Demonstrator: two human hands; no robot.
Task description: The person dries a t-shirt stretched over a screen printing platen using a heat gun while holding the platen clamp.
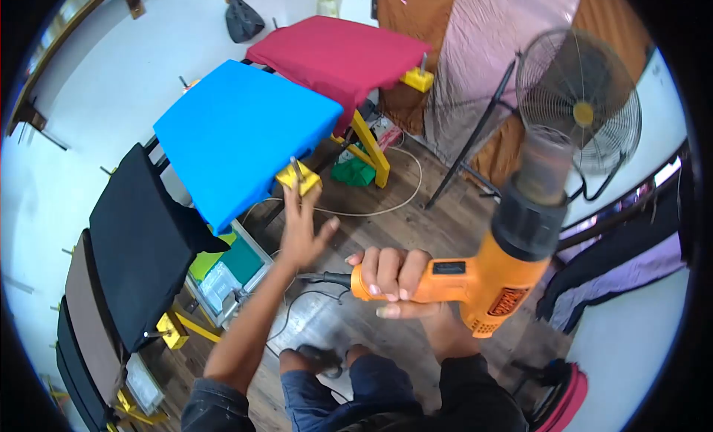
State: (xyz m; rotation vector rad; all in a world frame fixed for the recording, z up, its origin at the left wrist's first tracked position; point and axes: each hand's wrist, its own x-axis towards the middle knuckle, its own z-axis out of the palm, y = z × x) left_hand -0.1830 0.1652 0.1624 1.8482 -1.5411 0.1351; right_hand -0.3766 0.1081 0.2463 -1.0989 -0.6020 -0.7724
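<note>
My right hand (pixel 401 283) is wrapped round the handle of an orange heat gun (pixel 505 276), whose black and metal nozzle points up and to the right, in front of the fan. My left hand (pixel 302 228) reaches up with fingers spread, its fingertips at the yellow block (pixel 298 178) on the near corner of the blue fabric-covered board (pixel 245 135). Whether the fingertips touch the block is hard to tell. The gun's black cord runs left from the handle's end, below my left hand.
A red covered board (pixel 342 57) lies beyond the blue one; black (pixel 141 246) and grey (pixel 93 313) boards stand at left. A standing fan (pixel 583 83) is at upper right. A pale cable (pixel 401 205) loops over the wooden floor (pixel 356 239). A tray (pixel 264 254) sits below the boards.
</note>
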